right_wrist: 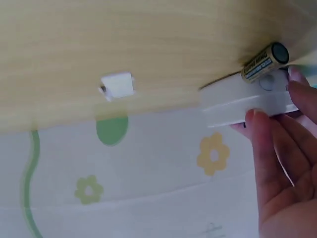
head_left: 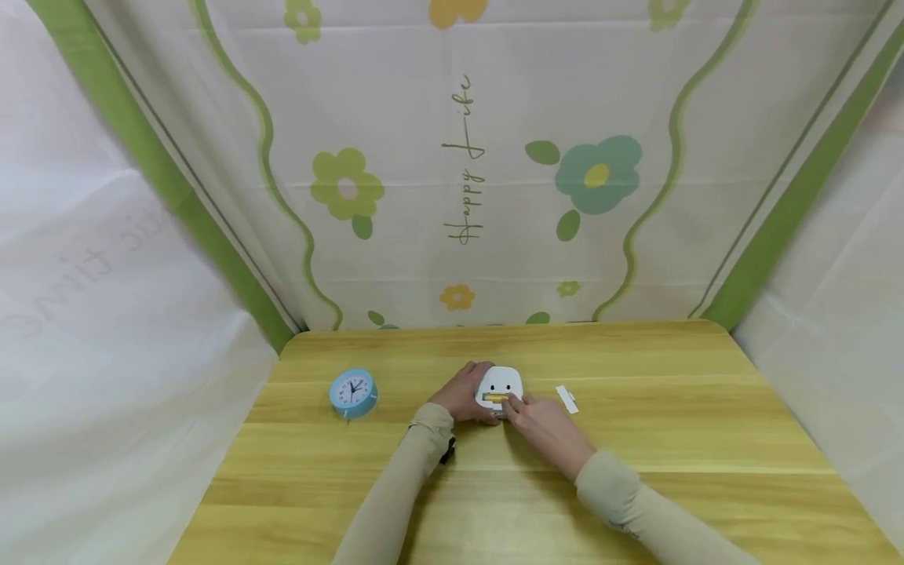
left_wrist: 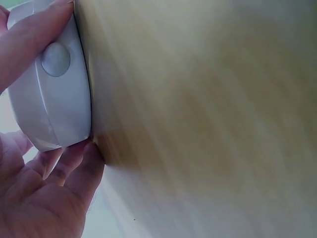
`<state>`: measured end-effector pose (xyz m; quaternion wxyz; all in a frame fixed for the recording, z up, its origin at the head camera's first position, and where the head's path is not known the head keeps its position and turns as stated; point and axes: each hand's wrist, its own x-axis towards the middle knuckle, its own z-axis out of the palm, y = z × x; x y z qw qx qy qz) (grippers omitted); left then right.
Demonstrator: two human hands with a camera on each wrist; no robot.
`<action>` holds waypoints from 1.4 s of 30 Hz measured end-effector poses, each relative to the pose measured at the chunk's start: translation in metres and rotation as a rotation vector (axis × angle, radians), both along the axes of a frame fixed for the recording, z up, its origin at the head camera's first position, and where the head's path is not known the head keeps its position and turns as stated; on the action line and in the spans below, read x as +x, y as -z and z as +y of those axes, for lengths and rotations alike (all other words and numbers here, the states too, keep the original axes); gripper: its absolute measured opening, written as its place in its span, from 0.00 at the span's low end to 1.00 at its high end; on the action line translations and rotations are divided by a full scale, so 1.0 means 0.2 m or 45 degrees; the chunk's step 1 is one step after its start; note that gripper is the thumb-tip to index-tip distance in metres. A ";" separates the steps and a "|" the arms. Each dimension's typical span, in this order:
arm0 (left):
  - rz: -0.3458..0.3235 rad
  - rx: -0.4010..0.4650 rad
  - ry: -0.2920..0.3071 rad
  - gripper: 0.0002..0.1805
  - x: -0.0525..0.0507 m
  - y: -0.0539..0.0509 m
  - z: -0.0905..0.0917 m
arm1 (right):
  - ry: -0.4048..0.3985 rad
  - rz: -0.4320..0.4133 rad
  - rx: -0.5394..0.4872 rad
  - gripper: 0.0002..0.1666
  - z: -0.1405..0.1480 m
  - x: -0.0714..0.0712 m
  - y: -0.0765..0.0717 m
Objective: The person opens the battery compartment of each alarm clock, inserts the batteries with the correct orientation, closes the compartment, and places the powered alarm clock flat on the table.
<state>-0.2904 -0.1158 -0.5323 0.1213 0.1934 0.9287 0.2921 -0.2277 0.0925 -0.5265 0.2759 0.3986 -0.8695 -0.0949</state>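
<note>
A white device (head_left: 503, 375) with two black dot eyes sits near the middle of the table, its long battery slot uncovered and a yellow battery (head_left: 495, 398) in it. My left hand (head_left: 468, 395) grips the device from its left side. In the left wrist view my thumb lies over the device's side near a round button (left_wrist: 56, 59), with several fingers under the far edge. The fingertips of my right hand (head_left: 544, 424) touch the device at the slot's right end; whether they pinch or press is unclear. A gold-and-black battery (right_wrist: 265, 62) lies against the device in the right wrist view.
A small white cover (head_left: 567, 399) lies on the table to the right of my right hand. On the left stands a light blue round alarm clock (head_left: 353, 392). Printed curtains (head_left: 462, 259) hang behind and at both sides of the wooden table (head_left: 636, 353).
</note>
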 end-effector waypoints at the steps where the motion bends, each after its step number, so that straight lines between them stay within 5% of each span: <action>1: 0.006 -0.001 0.004 0.58 0.00 0.00 0.00 | 0.009 0.018 0.016 0.16 0.00 0.00 0.00; 18: -0.002 -0.020 -0.001 0.58 -0.01 0.02 0.00 | 0.039 -0.113 0.036 0.21 -0.02 0.03 -0.01; 28: -0.002 -0.016 -0.007 0.58 0.01 -0.01 0.00 | 0.007 -0.207 -0.031 0.15 -0.02 0.02 -0.04; 38: -0.013 0.000 -0.005 0.59 0.00 0.00 0.00 | -0.074 -0.412 -0.177 0.09 0.01 -0.06 -0.09; 42: -0.024 0.004 -0.005 0.60 0.00 0.00 -0.01 | -0.069 -0.608 -0.277 0.12 0.05 -0.10 -0.12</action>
